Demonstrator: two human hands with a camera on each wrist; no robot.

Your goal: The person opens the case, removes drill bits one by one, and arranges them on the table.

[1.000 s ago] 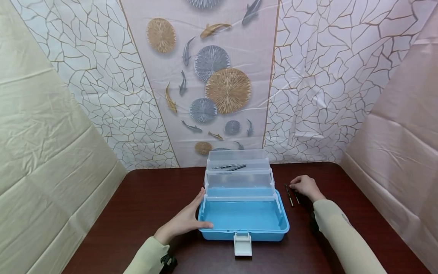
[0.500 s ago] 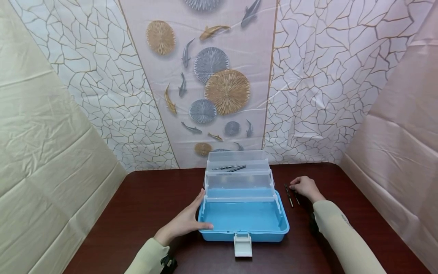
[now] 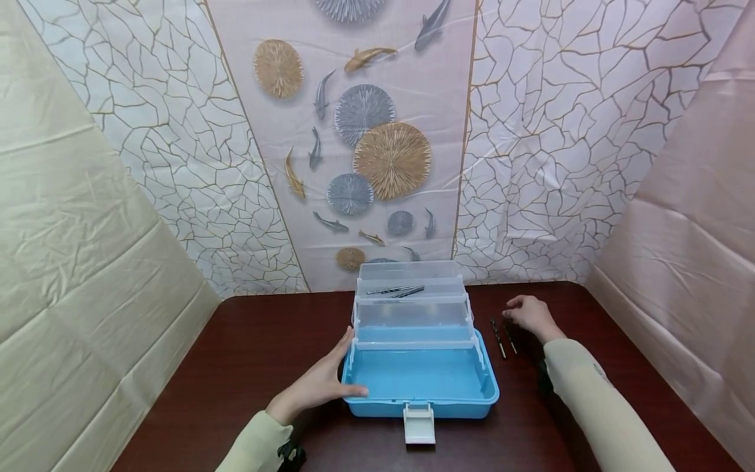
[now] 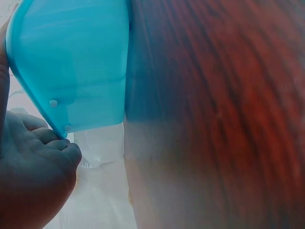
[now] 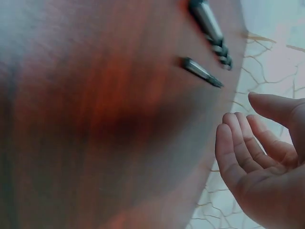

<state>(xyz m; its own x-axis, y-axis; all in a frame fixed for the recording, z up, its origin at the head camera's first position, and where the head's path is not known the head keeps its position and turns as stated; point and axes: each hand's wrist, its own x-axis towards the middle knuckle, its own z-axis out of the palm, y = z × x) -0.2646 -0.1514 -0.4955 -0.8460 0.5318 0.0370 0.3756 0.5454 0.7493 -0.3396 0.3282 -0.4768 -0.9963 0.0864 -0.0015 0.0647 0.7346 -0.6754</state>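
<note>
A blue toolbox [image 3: 421,408] stands open on the table, its clear trays raised toward the back. My left hand [image 3: 318,379] grips its left end, thumb on the front rim and fingers along the side; in the left wrist view the fingertips curl at the edge of the blue wall [image 4: 86,71]. Beside the box on the right lie two drill bits, a thicker one [image 3: 499,339] and a thinner one [image 3: 510,341]. Just behind them is my right hand [image 3: 531,316]. In the right wrist view its fingers are bent loosely, thumb apart, holding nothing.
Several drill bits [image 3: 407,290] lie in an upper clear tray [image 3: 460,288]. A white latch [image 3: 419,426] hangs off the box's front. Patterned cloth [image 3: 525,131] rises behind the dark red table [image 3: 265,328], with plain cloth on both sides.
My right hand has come away from the thinner drill bit, moving slightly back and to the right. The bit now shows more fully. The left hand keeps its place on the toolbox.
</note>
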